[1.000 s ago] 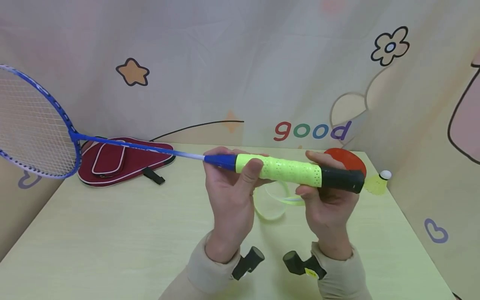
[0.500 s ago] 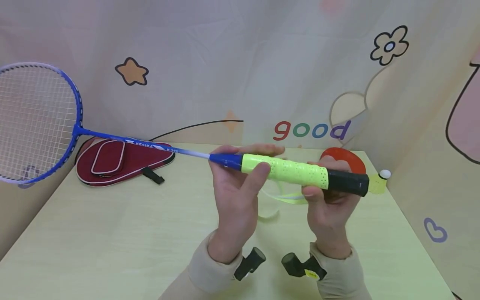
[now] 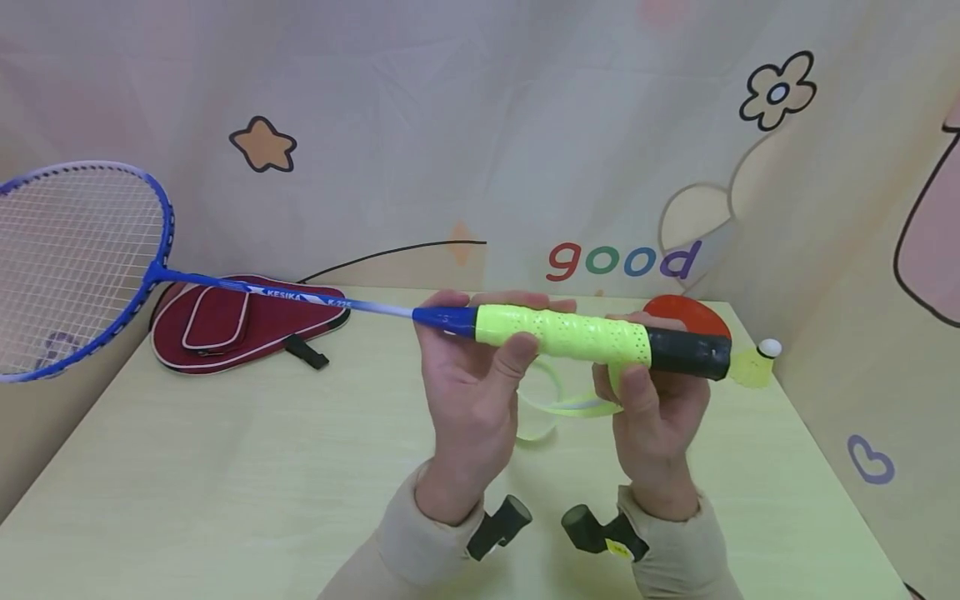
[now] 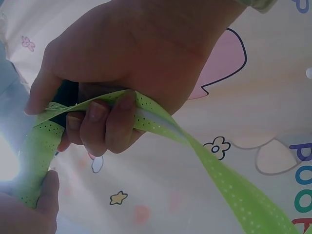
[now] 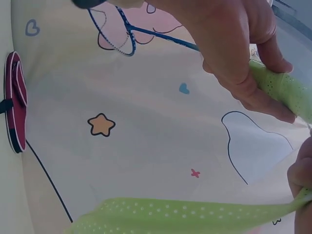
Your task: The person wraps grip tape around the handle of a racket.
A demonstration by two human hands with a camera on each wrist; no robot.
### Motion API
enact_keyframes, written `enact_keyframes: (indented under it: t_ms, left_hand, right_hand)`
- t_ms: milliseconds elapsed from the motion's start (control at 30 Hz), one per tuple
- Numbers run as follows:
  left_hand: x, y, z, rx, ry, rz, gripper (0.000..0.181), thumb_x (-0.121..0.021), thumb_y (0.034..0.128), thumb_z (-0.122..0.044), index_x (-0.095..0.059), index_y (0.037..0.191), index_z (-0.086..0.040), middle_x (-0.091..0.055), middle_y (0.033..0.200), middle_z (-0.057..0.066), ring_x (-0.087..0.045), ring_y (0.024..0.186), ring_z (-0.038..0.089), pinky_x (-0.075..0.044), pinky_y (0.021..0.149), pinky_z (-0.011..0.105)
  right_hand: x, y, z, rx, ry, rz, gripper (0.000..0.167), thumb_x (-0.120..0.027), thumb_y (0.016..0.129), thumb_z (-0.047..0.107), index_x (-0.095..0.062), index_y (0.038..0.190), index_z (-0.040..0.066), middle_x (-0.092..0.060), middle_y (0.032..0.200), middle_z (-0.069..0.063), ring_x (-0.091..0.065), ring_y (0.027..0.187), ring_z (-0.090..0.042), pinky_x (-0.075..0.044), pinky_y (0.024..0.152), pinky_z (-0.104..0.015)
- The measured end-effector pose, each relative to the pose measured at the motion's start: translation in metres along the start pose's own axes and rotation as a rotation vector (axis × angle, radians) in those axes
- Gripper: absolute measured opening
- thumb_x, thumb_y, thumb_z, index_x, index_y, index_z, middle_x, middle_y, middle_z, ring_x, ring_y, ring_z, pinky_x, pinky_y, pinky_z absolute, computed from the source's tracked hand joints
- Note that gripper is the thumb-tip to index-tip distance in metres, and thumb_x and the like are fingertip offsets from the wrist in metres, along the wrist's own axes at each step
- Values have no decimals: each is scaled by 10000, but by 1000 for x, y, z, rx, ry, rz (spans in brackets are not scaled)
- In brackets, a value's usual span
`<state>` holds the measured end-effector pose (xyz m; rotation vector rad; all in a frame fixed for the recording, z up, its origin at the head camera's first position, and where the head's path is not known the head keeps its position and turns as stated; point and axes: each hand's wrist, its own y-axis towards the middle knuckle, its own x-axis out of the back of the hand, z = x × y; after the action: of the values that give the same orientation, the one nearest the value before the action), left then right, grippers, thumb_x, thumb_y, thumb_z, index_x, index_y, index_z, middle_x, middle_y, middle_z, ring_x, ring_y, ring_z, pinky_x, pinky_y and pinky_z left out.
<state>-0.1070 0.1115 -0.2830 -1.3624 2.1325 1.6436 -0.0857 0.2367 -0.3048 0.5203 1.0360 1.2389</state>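
A blue badminton racket [image 3: 300,296] is held level above the table, its head at the far left. Yellow-green perforated tape [image 3: 566,333] is wound round the handle up to the black butt end [image 3: 688,353]. My left hand [image 3: 472,400] grips the wrapped part beside the blue cone, thumb in front. At the black end, my right hand [image 3: 660,425] pinches the loose tape where it leaves the handle. In the left wrist view the strip [image 4: 229,175] runs through the right hand's curled fingers [image 4: 97,126] and trails away. Its loops [image 3: 581,408] show between the hands in the head view.
A dark red racket bag [image 3: 225,325] with a black strap [image 3: 306,352] lies at the back left of the table [image 3: 225,483]. At the back right are a red round object [image 3: 693,317], partly hidden, and a yellow shuttlecock [image 3: 752,367]. A printed cloth hangs behind.
The racket has turned about its handle and shifted slightly, its head now lower. The right thumb has moved from the handle's edge onto the loose tape, and the tape loops have swung.
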Motion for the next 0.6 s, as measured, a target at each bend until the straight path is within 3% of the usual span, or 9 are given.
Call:
enact_keyframes:
  t_ms: [167, 333, 467, 600]
  left_hand:
    - [0, 0, -1, -12, 37, -19, 439, -660, 920, -75, -330, 1205, -125, -672, 1062, 104, -692, 961, 315, -563, 860, 478]
    - [0, -1, -2, 27, 51, -62, 443, -695, 900, -121, -341, 1165, -95, -678, 1025, 107, -701, 924, 318, -565, 845, 493]
    - [-1, -2, -4, 50, 61, -75, 464, -704, 893, -119, -332, 1169, -89, -676, 1022, 103, -706, 911, 311, -568, 830, 500]
    - [-1, -2, -4, 56, 81, -80, 471, -709, 890, -110, -331, 1171, -90, -679, 1007, 95, -712, 884, 307, -561, 805, 544]
  right_hand:
    - [1, 2, -1, 55, -64, 44, 456, -714, 904, 190, -527, 1127, -162, -541, 752, -112, -416, 539, -157, -325, 437, -219]
    - [4, 3, -1, 121, -118, 34, 526, -778, 830, 218, -529, 1079, -173, -668, 892, -138, -502, 604, -142, -469, 586, -189]
    - [5, 3, -1, 148, -129, 5, 550, -819, 773, 217, -529, 1043, -165, -696, 974, -155, -596, 715, -150, -516, 705, -205]
    - [5, 3, -2, 147, -94, -1, 551, -840, 746, 201, -519, 1009, -161, -697, 926, -143, -635, 764, -168, -524, 711, -205]
